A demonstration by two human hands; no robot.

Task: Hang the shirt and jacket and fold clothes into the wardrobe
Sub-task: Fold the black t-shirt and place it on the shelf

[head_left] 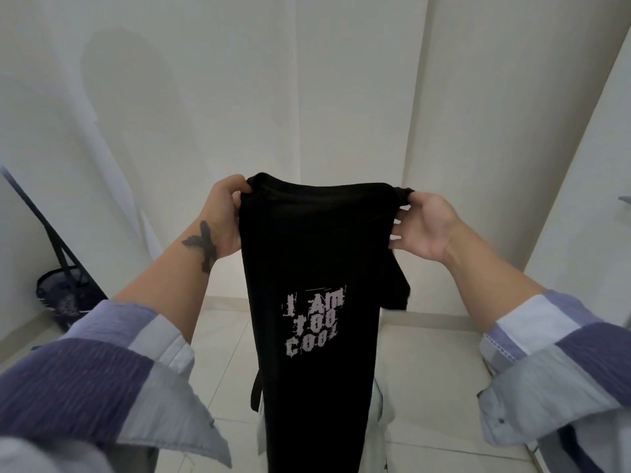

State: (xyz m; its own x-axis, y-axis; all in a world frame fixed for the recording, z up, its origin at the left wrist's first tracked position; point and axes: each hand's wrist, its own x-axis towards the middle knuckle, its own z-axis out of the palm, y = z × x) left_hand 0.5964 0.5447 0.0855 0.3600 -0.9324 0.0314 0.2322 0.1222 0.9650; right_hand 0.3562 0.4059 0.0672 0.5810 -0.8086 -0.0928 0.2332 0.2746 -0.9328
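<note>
A black T-shirt (314, 254) with white lettering on its front hangs lengthwise in front of me, folded narrow with its sleeves tucked behind. My left hand (223, 216) pinches its top left corner. My right hand (423, 227) grips the top right corner, fingers curled into the fabric. The shirt's lower end drops out of view at the bottom edge. Both forearms wear rolled-up blue and white sleeves.
White walls meet in a corner straight ahead. A white surface (430, 363), possibly a bed, lies below on the right. A dark mesh basket (63, 298) stands on the tiled floor at the left, with a dark pole (37, 216) leaning over it.
</note>
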